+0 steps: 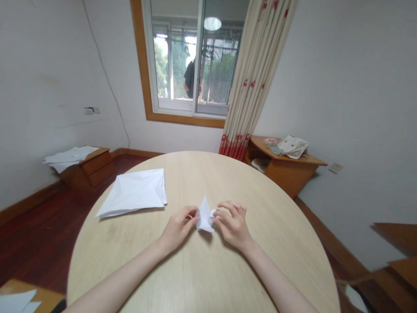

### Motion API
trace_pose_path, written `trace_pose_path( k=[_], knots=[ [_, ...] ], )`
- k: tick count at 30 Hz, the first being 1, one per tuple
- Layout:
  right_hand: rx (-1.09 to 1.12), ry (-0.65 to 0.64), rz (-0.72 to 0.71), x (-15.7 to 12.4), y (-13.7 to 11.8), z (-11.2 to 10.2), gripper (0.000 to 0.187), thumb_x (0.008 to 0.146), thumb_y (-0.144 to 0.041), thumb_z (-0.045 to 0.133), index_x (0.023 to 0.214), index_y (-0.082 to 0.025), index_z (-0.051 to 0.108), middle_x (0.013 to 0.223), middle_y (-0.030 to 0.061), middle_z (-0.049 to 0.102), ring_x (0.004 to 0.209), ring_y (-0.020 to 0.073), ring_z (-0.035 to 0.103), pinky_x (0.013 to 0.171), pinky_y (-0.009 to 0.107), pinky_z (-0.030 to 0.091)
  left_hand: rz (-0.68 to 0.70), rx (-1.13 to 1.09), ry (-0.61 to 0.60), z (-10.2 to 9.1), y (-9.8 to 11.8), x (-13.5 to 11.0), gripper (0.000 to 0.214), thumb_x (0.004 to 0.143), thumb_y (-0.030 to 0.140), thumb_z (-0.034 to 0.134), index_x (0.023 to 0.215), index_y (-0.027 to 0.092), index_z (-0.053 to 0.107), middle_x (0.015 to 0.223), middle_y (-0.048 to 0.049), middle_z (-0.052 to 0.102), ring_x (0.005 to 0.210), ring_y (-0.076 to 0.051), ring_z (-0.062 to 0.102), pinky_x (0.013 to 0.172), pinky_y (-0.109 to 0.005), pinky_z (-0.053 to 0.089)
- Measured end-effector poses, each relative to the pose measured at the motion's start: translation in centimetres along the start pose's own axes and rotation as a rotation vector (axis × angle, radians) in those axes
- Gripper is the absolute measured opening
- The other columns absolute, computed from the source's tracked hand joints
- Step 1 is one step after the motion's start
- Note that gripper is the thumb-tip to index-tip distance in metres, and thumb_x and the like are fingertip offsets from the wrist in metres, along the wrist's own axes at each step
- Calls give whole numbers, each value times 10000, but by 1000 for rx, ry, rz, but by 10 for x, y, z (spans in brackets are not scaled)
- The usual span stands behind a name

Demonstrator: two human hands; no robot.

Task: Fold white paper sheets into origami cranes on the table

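A small folded white paper piece (204, 216) with a pointed top sits on the round light-wood table (202, 269). My left hand (178, 227) pinches its left side with fingers closed. My right hand (232, 224) pinches its right side, thumb and forefinger on the paper and the other fingers curled above. Both forearms reach in from the bottom edge.
A stack of white paper sheets (135, 192) lies on the table to the left. A low wooden cabinet (87, 165) with papers stands at the left wall. A corner desk (286, 167) with a bag stands by the curtain (257, 74) and window (192, 61).
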State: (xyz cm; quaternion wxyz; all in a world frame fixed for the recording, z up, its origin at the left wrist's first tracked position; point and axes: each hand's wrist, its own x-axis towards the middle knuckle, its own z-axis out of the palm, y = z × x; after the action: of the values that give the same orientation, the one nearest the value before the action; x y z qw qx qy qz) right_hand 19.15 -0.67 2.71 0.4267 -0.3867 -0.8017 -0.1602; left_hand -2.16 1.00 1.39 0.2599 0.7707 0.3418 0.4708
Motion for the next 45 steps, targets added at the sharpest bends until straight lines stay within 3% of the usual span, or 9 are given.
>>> trace_pose_path(
  k=[8, 15, 26, 32, 36, 39, 45],
  knots=[
    [69, -91, 37, 1, -4, 0, 70, 877, -202, 533, 836, -232, 581, 944, 28, 668, 970, 212, 554, 860, 389, 300, -13, 5, -26, -1, 3, 0, 140, 880, 251, 505, 954, 176, 597, 884, -43, 666, 786, -158, 623, 736, -291, 523],
    [139, -90, 117, 0, -6, 3, 77, 877, -191, 509, 897, -231, 572, 822, 15, 659, 868, 212, 561, 827, 391, 319, -30, -1, -34, -1, 3, -1, 157, 885, 275, 503, 960, 179, 602, 898, -50, 674, 796, -164, 627, 744, -297, 519],
    [22, -223, 83, 6, -6, -1, 156, 930, -192, 459, 825, -218, 572, 850, 22, 649, 889, 205, 537, 834, 395, 274, -41, 39, -46, -1, 3, -2, 182, 915, 295, 458, 963, 188, 597, 901, -46, 669, 820, -170, 625, 758, -292, 506],
    [-6, -192, 130, 6, -14, -2, 138, 859, -130, 485, 754, -208, 529, 794, 10, 617, 843, 194, 535, 825, 377, 268, 89, 135, 54, -7, 15, -1, 218, 896, 310, 499, 1050, 194, 601, 935, -77, 625, 822, -183, 577, 729, -300, 478],
    [8, -147, 154, 7, -16, -2, 133, 861, -185, 502, 733, -203, 531, 781, 14, 615, 827, 192, 532, 831, 386, 266, 204, 146, -102, -12, 22, -3, 281, 924, 358, 460, 992, 178, 665, 704, -44, 624, 641, -158, 561, 631, -265, 437],
    [4, -140, 158, 8, -18, -3, 141, 865, -206, 502, 726, -198, 527, 767, 16, 611, 808, 191, 527, 820, 390, 265, 228, 104, -201, -11, 23, -5, 312, 930, 375, 455, 972, 168, 684, 678, -40, 653, 579, -141, 565, 591, -241, 422],
    [20, -146, 147, 10, -16, -7, 189, 913, -240, 462, 765, -204, 574, 800, 23, 621, 820, 194, 525, 804, 390, 266, 62, 59, -178, -8, 22, -4, 298, 888, 378, 506, 768, 164, 675, 628, -21, 652, 508, -115, 524, 507, -211, 377]
  ],
)
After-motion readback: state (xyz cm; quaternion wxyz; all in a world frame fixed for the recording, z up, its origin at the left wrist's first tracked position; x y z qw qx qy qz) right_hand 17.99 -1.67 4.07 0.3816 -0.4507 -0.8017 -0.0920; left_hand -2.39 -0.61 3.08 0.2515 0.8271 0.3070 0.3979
